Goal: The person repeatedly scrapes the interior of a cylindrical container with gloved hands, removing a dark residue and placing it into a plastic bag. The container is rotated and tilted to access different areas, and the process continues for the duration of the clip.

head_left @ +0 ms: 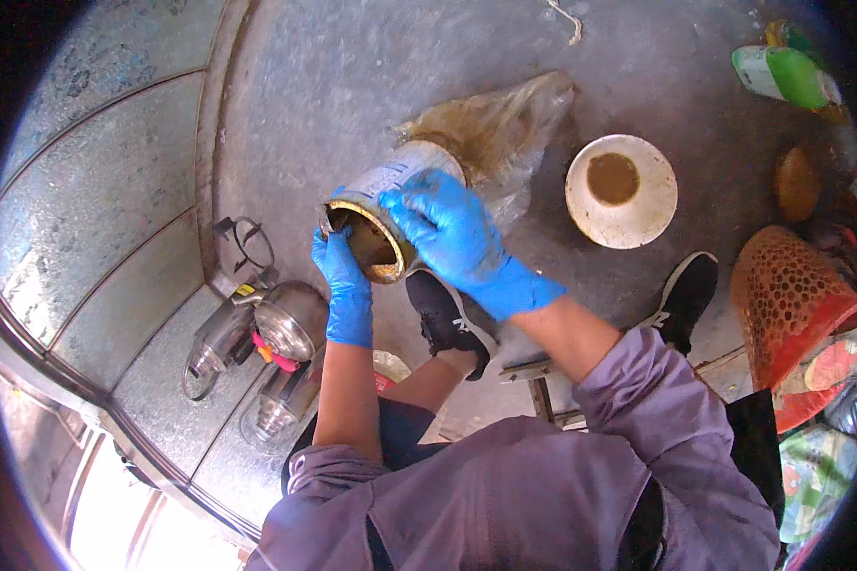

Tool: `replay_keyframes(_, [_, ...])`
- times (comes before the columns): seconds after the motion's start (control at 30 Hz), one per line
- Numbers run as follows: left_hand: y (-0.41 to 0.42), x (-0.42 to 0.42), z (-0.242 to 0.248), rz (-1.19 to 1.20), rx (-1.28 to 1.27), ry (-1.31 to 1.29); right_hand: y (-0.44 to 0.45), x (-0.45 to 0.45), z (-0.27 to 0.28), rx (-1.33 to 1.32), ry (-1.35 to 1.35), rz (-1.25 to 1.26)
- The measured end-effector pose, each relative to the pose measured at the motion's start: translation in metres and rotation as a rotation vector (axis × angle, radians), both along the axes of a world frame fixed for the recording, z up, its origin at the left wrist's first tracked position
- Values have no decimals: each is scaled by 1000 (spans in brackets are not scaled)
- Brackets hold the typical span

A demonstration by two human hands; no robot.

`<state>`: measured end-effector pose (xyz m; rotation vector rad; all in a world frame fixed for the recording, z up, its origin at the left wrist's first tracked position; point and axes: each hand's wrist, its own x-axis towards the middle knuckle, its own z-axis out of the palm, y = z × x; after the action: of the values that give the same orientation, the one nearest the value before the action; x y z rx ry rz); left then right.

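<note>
Tilted on its side, a cylindrical metal can (371, 182) has its mouth towards me and brown residue around the rim and inside. My left hand (346, 285), in a blue glove, grips the can's near rim, its thumb reaching inside the mouth. Also gloved in blue, my right hand (450, 239) is against the can's right side by the rim, fingers curled. Whether it pinches something small is hidden. Behind the can lies a crumpled clear plastic bag (500, 125) with brown staining. To the right stands a white tub (650, 221) holding brown liquid.
Steel vessels (289, 321) stand close to my left arm, by a panelled metal surface (128, 164). A red perforated basket (793, 300) is at the right. Farther up are a green and white bottle (785, 75) and a piece of rope (571, 25) on the concrete floor (314, 78).
</note>
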<state>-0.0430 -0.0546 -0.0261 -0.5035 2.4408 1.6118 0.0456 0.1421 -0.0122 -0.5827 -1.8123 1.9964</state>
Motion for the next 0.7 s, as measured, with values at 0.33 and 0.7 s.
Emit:
replay_keyframes(0.33, [18, 1, 14, 16, -16, -36, 8, -3, 14, -67, 47, 18])
replay_keyframes(0.7, [78, 3, 47, -190, -102, -68, 36, 12, 5, -68, 15, 16])
